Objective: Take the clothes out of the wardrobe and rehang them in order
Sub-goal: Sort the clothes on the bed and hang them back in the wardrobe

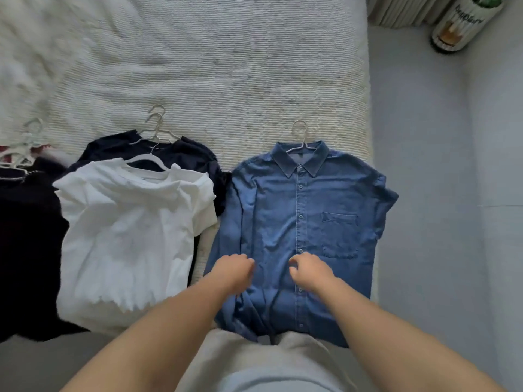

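A blue denim shirt (305, 230) lies flat on the bed on a metal hanger (301, 137), buttoned, collar away from me. My left hand (233, 271) and my right hand (310, 271) are both over its lower front, either side of the button strip, fingers curled downward. Whether they pinch the fabric or only rest on it is hidden under the knuckles. To the left lies a white T-shirt (127, 236) on a white hanger (147, 161), on top of a dark navy garment (186, 157) with metal hangers (155, 128).
More dark clothes (25, 244) with white hangers (22, 148) lie at the far left. A cream ribbed bedspread (226, 66) covers the bed, whose edge runs down the right. A grey floor (438, 165) and a round printed container (464, 21) are beyond it.
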